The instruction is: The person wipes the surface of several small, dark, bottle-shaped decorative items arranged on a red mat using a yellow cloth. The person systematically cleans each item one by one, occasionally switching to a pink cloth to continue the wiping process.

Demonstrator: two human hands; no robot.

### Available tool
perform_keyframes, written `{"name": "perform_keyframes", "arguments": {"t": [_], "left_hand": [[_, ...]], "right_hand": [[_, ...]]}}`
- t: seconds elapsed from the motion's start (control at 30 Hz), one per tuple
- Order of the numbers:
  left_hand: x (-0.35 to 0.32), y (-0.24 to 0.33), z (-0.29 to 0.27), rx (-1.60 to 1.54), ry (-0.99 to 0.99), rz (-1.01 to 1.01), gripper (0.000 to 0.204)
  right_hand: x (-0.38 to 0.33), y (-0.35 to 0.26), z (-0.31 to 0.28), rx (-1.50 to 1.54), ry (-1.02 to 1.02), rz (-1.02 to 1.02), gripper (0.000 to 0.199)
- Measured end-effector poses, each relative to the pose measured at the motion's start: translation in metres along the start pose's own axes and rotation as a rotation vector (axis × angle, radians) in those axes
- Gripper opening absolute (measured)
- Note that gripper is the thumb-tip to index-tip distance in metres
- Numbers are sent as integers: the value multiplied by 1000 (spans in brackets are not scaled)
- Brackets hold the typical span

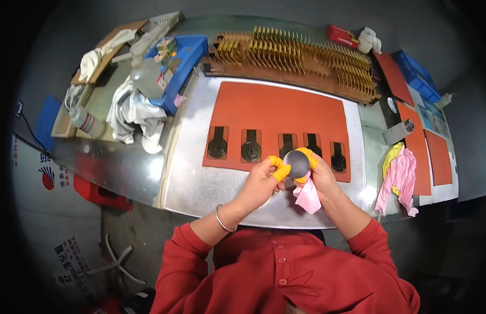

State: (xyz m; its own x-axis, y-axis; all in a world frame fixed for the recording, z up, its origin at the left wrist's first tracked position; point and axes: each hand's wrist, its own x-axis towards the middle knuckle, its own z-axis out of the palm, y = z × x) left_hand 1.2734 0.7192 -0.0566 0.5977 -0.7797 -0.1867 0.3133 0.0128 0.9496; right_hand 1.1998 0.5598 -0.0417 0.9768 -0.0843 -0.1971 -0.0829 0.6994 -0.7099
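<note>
Both hands hold a round grey disc (297, 163) above the front edge of an orange mat (277, 112). My left hand (263, 180) pinches the disc's left rim with yellow finger cots. On the disc's right side, my right hand (319, 175) grips it and also holds a pink cloth (308, 198) that hangs below. The mat has several keyhole-shaped recesses; dark round parts sit in some of them (217, 148) (251, 150) (338, 162).
A long rack of brown slotted fins (300, 57) runs along the back. A blue bin (183, 63), a clear bottle (144, 76) and white rags (133, 112) lie left. Pink and yellow cloths (400, 175), a metal cylinder (400, 131) and more orange mats (423, 146) are right.
</note>
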Motion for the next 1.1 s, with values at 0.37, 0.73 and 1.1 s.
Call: {"name": "perform_keyframes", "arguments": {"t": [0.37,0.73,1.1], "left_hand": [[-8,42,-55,-430,-254,110,9],[14,52,-46,-196,-159,200,10],[23,50,-29,109,-56,382,10]], "right_hand": [[38,-60,59,-973,-292,-117,9],[43,-81,58,-817,-76,260,22],[45,-84,51,-1003,-54,-217,15]]}}
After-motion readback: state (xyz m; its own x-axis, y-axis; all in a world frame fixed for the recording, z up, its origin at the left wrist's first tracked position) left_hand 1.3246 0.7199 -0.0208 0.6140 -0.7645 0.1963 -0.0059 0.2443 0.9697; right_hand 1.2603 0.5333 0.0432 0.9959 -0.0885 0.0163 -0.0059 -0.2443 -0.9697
